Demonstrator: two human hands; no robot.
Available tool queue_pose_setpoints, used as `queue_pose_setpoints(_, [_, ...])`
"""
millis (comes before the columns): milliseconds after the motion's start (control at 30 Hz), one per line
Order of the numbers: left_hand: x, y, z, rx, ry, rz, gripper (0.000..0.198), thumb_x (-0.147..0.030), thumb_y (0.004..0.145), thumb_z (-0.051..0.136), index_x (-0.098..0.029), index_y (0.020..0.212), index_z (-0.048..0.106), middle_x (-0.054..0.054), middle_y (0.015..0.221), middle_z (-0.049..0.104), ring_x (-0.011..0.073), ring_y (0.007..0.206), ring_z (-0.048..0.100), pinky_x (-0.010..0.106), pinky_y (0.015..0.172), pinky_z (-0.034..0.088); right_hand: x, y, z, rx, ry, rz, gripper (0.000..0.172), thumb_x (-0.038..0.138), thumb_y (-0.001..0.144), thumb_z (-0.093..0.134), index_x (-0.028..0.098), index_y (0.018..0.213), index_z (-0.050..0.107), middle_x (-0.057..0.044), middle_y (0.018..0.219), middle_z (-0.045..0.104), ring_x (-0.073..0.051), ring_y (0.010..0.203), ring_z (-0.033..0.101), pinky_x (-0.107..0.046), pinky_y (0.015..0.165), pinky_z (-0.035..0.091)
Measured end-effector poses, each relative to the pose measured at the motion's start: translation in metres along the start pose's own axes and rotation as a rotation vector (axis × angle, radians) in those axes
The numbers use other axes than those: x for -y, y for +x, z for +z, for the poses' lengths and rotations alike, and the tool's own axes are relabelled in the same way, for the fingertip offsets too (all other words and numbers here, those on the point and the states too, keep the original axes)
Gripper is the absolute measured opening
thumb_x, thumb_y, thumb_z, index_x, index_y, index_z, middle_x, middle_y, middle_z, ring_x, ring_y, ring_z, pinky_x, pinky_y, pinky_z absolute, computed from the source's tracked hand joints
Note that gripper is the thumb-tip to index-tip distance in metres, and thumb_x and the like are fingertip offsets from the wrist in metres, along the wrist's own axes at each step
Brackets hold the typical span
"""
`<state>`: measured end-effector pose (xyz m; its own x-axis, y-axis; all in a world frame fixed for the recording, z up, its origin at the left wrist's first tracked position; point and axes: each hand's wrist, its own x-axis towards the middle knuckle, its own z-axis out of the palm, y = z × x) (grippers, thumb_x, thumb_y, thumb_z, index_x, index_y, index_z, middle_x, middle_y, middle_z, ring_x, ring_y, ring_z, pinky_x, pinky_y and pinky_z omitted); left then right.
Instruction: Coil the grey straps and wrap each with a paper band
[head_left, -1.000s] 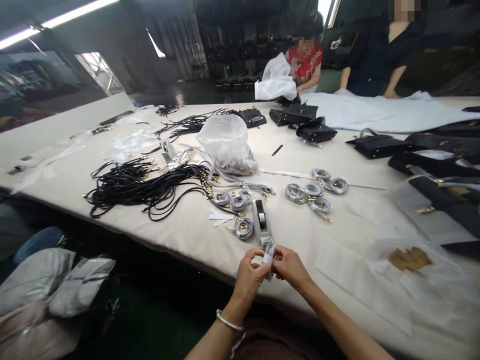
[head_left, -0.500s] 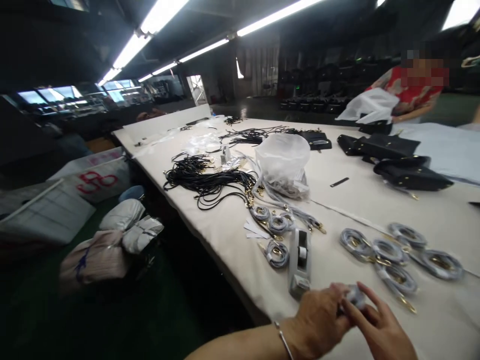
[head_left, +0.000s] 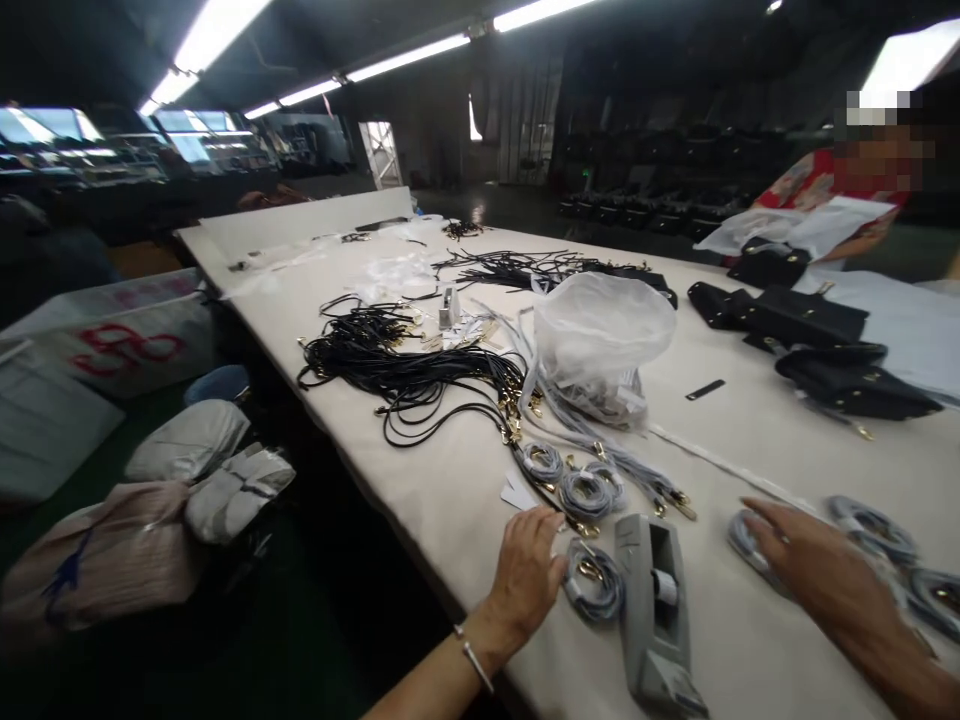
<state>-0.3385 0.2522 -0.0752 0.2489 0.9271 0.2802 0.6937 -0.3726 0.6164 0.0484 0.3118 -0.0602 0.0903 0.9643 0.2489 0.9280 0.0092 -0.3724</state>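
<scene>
My left hand (head_left: 525, 570), with a bracelet on its wrist, is at the table's near edge. Its fingers are curled beside a coiled grey strap (head_left: 595, 585) with gold clasps; a small pale bit shows at the fingertips, too unclear to name. My right hand (head_left: 817, 550) reaches over the right side with fingers stretched out, lying over another coiled grey strap (head_left: 742, 540) and partly hiding it. Between the hands stands a grey tape dispenser (head_left: 652, 610). White paper slips (head_left: 517, 492) lie just beyond my left hand.
More coiled grey straps (head_left: 874, 530) lie at the right. Behind the dispenser are black straps (head_left: 420, 365) and a clear plastic bag (head_left: 600, 325). Black bags (head_left: 802, 315) lie at the far right, near a person in red (head_left: 806, 180). Wrapped bundles (head_left: 120, 540) sit on the floor.
My hands, together on a small grey thing before, have parted. The left moved left to the coil beside the dispenser, the right moved right onto another coil. The view has shifted.
</scene>
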Motion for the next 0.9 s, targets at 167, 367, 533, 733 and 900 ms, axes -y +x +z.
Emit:
queue_pose_setpoints(167, [0.083, 0.000, -0.032, 0.014, 0.052, -0.021, 0.049, -0.005, 0.080, 0.056, -0.020, 0.127, 0.055, 0.012, 0.126, 0.065, 0.0270, 0.121, 0.060, 0.054, 0.106, 0.049, 0.090, 0.085, 0.083, 0.304, -0.293, -0.045, 0.040, 0.017, 0.083, 0.045, 0.019, 0.115, 0.069, -0.012, 0.120, 0.070, -0.025, 0.111, 0.064, -0.037, 0.099, 0.046])
queue_pose_setpoints(367, [0.166, 0.011, -0.076, 0.017, 0.063, -0.072, 0.042, -0.006, 0.083, 0.050, -0.022, 0.121, 0.058, 0.009, 0.117, 0.070, 0.0255, 0.110, 0.066, 0.053, 0.100, 0.053, 0.110, 0.110, 0.137, 0.441, -0.508, 0.052, 0.034, 0.005, 0.081, 0.046, 0.015, 0.100, 0.072, -0.015, 0.095, 0.073, -0.024, 0.083, 0.069, -0.031, 0.069, 0.045])
queue_pose_setpoints(533, [0.194, 0.043, -0.097, 0.029, 0.001, -0.064, 0.037, -0.006, 0.084, 0.049, -0.022, 0.115, 0.061, 0.007, 0.110, 0.071, 0.0238, 0.101, 0.068, 0.046, 0.090, 0.058, 0.118, 0.111, 0.111, 0.436, -0.624, 0.051, 0.030, 0.015, 0.090, 0.042, 0.013, 0.100, 0.070, -0.018, 0.094, 0.071, -0.031, 0.087, 0.067, -0.039, 0.072, 0.045])
queue_pose_setpoints(733, [0.157, 0.106, -0.092, 0.037, -0.019, 0.205, 0.053, -0.008, 0.087, 0.048, -0.018, 0.139, 0.044, 0.015, 0.136, 0.059, 0.0273, 0.126, 0.056, 0.048, 0.102, 0.051, 0.166, 0.103, 0.059, 0.260, -0.478, -0.036, 0.030, 0.029, 0.090, 0.043, 0.018, 0.100, 0.069, -0.016, 0.100, 0.073, -0.030, 0.090, 0.068, -0.042, 0.083, 0.051])
queue_pose_setpoints(900, [0.100, 0.147, -0.086, 0.074, -0.045, 0.629, 0.056, -0.017, 0.092, 0.047, -0.021, 0.147, 0.034, 0.013, 0.140, 0.058, 0.0287, 0.136, 0.048, 0.054, 0.117, 0.033, 0.253, 0.047, 0.044, 0.263, -0.057, -0.302, 0.028, 0.025, 0.092, 0.043, 0.031, 0.106, 0.066, -0.007, 0.088, 0.074, -0.023, 0.074, 0.070, -0.032, 0.066, 0.057])
